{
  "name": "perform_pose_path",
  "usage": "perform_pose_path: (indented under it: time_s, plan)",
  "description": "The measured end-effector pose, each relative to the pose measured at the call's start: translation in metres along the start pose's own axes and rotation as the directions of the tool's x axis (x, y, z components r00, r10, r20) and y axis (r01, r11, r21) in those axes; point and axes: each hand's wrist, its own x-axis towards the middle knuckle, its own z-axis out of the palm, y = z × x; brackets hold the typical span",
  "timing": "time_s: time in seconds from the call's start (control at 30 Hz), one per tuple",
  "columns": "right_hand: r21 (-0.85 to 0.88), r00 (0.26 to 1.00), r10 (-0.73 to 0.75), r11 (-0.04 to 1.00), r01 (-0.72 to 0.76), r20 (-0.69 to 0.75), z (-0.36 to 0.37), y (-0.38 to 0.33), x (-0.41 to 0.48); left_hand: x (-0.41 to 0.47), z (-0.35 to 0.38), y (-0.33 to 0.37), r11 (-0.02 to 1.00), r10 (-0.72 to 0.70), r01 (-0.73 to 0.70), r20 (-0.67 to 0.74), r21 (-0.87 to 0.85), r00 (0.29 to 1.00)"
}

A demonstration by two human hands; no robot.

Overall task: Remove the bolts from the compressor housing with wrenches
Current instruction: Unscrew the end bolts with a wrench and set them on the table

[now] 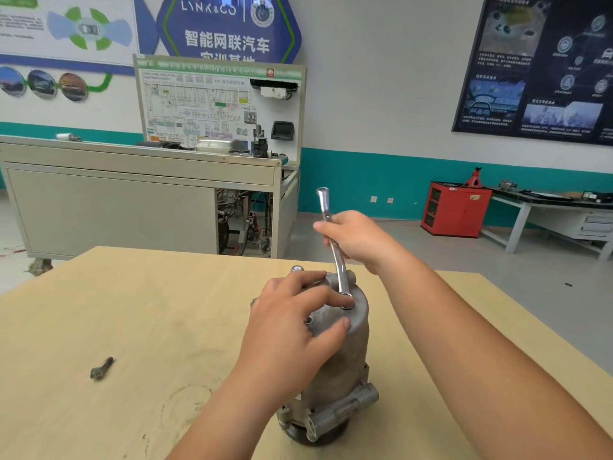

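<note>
Compressor housing upright on pulley end, mid wooden table, close in front of you. Your left hand rests on top cap, fingers spread and fairly straight, pressing down. Your right hand curls round mid-shaft of chrome socket wrench. Hands apart, right one higher and farther out. Wrench tilted, lower end seated on bolt at cap's right side, just beside your left fingertips. Loose bolt lies on table, well left of housing.
</note>
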Motion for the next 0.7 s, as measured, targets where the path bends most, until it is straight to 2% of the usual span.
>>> perform_pose_path:
  time_s: [0.13,0.27,0.37,0.47,0.53,0.63,0.7]
  plan:
    - [-0.306,0.992,-0.12,0.943,0.129,0.049,0.008,-0.016,0.001,-0.001,0.002,-0.002,1.0,0.001,-0.002,-0.009,-0.015,1.0]
    - [-0.49,0.966,-0.214,0.833,0.257,0.144,0.014,-0.029,0.0,-0.012,0.008,-0.006,0.999,0.046,-0.048,-0.083,-0.014,0.995]
    - [-0.519,0.902,-0.303,0.741,0.425,0.306,0.024,-0.039,-0.005,-0.028,0.015,-0.014,0.985,0.036,-0.076,-0.25,-0.154,0.968]
    - [-0.494,0.785,-0.406,0.617,0.613,0.467,0.036,-0.048,-0.016,-0.035,0.017,-0.017,0.96,-0.042,-0.059,-0.352,-0.272,0.935]
    - [-0.493,0.728,-0.476,0.536,0.685,0.494,0.037,-0.051,-0.024,-0.035,0.017,-0.016,0.958,-0.029,-0.085,-0.387,-0.274,0.922]
    - [-0.512,0.707,-0.537,0.49,0.705,0.46,0.032,-0.053,-0.034,-0.038,0.018,-0.016,0.953,-0.007,-0.114,-0.397,-0.28,0.918]
    - [-0.51,0.67,-0.585,0.444,0.737,0.458,0.03,-0.052,-0.044,-0.04,0.021,-0.016,0.903,-0.079,-0.119,-0.432,-0.413,0.899]
